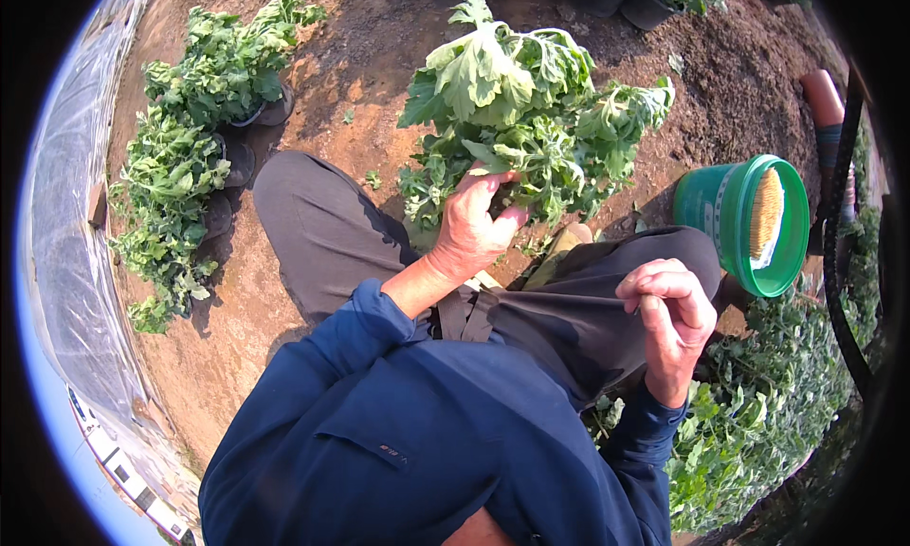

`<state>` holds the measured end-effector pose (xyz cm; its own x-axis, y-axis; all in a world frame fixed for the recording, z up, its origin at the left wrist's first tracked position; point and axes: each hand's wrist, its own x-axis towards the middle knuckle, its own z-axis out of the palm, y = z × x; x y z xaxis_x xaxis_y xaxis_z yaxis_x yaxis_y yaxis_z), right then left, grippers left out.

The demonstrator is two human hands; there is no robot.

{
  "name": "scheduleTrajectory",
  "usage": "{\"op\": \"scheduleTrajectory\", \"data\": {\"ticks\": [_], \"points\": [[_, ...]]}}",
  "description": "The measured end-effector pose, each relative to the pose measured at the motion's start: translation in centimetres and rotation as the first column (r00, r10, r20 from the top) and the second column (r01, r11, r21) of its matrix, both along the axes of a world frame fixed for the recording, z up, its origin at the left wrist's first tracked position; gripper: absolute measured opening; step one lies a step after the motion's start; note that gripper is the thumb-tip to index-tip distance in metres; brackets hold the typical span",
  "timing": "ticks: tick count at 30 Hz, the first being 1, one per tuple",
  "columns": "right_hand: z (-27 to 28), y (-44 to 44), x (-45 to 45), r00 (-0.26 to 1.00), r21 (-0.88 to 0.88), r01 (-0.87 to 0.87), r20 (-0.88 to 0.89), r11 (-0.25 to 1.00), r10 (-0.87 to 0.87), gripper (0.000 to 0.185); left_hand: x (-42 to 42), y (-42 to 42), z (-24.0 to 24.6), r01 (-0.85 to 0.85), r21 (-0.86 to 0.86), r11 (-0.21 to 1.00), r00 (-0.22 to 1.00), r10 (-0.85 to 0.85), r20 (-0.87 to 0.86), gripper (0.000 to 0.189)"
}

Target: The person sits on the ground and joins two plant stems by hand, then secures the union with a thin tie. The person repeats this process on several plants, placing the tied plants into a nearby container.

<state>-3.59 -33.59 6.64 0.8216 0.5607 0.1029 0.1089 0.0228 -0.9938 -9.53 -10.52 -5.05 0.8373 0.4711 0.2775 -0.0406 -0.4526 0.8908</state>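
Note:
A leafy green plant [519, 112] with lobed leaves stands on the soil between my bent knees. My left hand [478, 222] reaches into its lower leaves, thumb and fingers apart; leaves hide some fingertips, and whether they grip a stem cannot be told. My right hand [668, 315] is raised over my right thigh, thumb and index fingertips pinched together; anything between them is too small to make out. Right of my right knee, a green plastic bucket [773, 226] lies tipped with its mouth towards me, a bundle of thin tan sticks [766, 212] inside.
Potted leafy plants [170, 183] line the left, beside clear plastic sheeting [78, 190]. Black pots [643, 9] with plants stand at the top. Stacked terracotta-coloured pots [825, 102] lie at the far right. Cut or heaped greenery [753, 411] spreads beside me at lower right.

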Motion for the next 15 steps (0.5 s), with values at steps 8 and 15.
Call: {"op": "scheduleTrajectory", "data": {"ticks": [8,15], "points": [[-7.3,8.5,-1.1,0.996,-0.350,0.012,0.090,0.937,0.021,0.009,1.3,1.1,0.0,0.061,-0.011,0.998,0.984,-0.059,0.171,0.039],[-7.5,8.9,-0.5,0.984,-0.205,0.178,0.020,0.963,-0.178,0.004,1.9,1.1,0.5,0.112,0.007,0.994,0.980,-0.112,0.162,0.019]]}}
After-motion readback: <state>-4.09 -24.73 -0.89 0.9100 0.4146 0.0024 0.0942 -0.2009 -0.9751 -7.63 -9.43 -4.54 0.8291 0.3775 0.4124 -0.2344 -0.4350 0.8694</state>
